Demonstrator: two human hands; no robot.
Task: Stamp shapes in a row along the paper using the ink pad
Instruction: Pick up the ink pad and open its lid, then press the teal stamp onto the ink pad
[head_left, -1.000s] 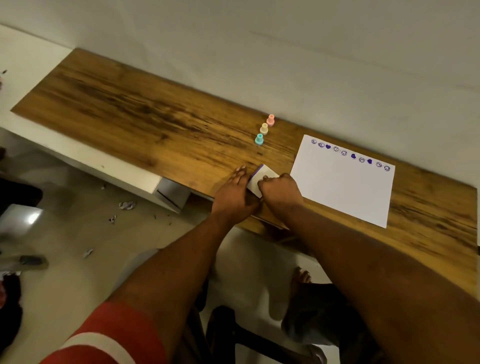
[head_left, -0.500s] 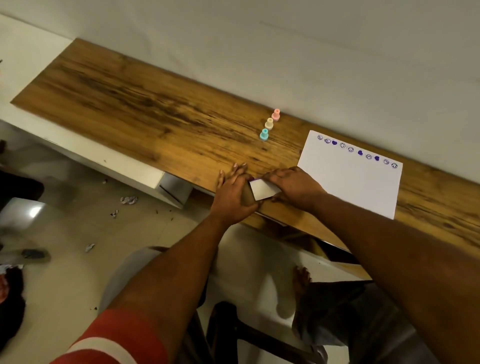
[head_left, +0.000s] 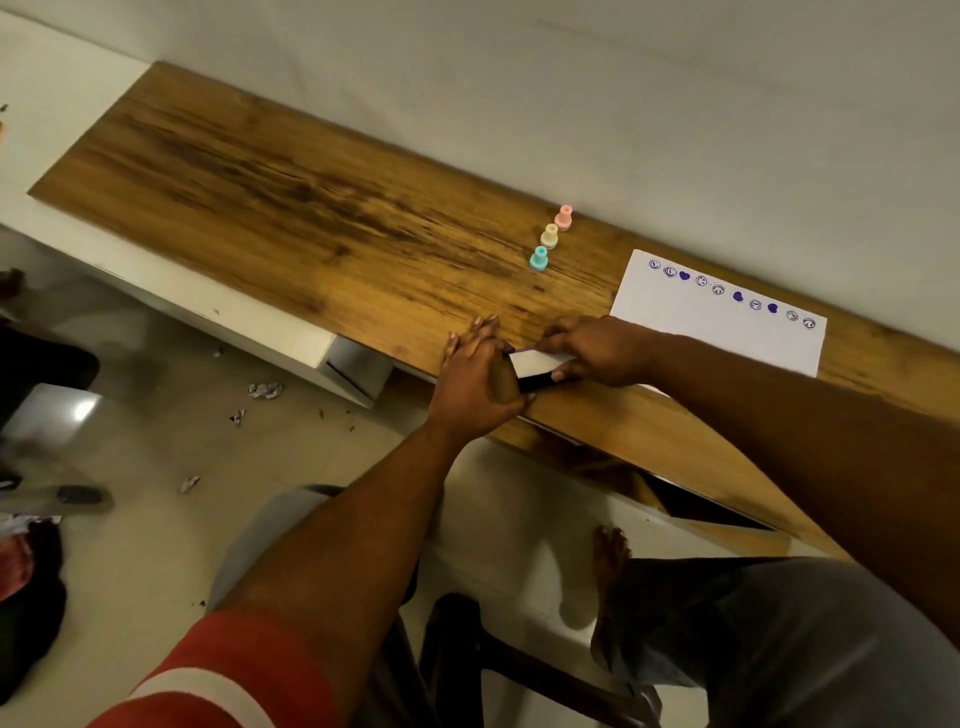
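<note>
A small ink pad with a white lid lies at the near edge of the wooden tabletop. My left hand rests flat on the wood and steadies the pad's left end. My right hand grips the lid at its right end, fingers on the far edge and thumb on the near side. The white paper lies to the right and carries a row of purple stamped shapes along its far edge. A teal stamp, a cream stamp and a pink stamp stand upright beyond the pad.
A pale wall runs close behind the tabletop. A white cabinet sits under the tabletop's left part. Below are a tiled floor with paper scraps, a dark chair and my bare foot.
The white lid has come down from tilted to nearly flat over the pad. My right hand has slid to the pad's right end. The view has shifted a little.
</note>
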